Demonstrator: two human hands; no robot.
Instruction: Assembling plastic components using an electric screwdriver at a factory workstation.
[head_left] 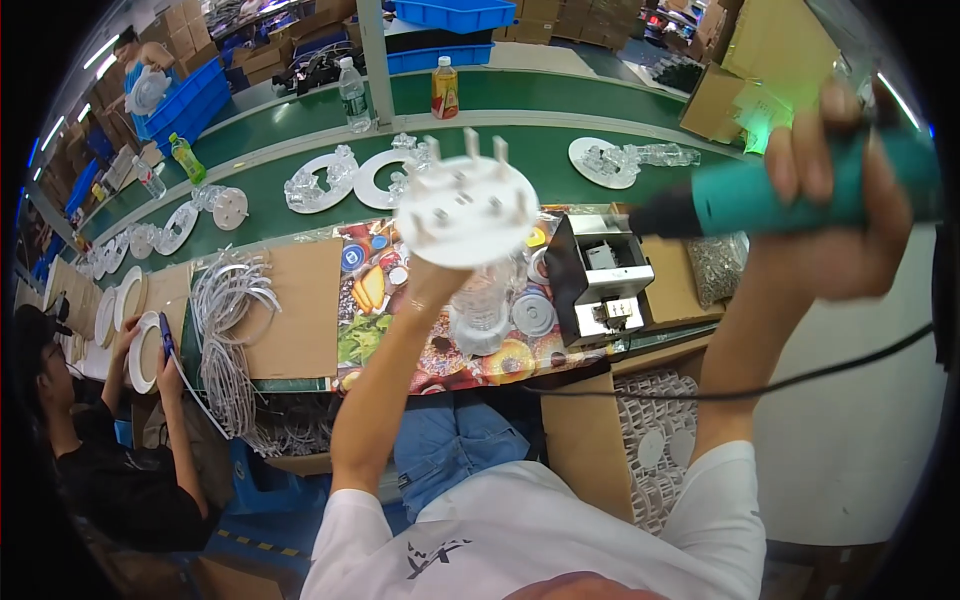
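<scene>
My left hand (pixel 437 284) holds up a white round plastic base (pixel 470 225) with several upright posts, and most of its fingers are hidden beneath. At the right, my right hand (pixel 830 200) is wrapped around a teal electric screwdriver (pixel 775 195), somewhat blurred. The tool's dark tip points left toward the base and is apart from it. Below the base, a clear plastic part (pixel 480 315) shows on a colourful patterned sheet (pixel 435 365). Right of it stands a black and silver screw-feeder box (pixel 605 270).
White rings with clear plastic parts (pixel 325 185) line the green bench (pixel 530 140). Bundled white cables (pixel 225 330) hang over the front edge at left. A carton of white parts (pixel 655 440) is below right. A black cord (pixel 800 380) crosses there. A co-worker (pixel 110 450) sits at left.
</scene>
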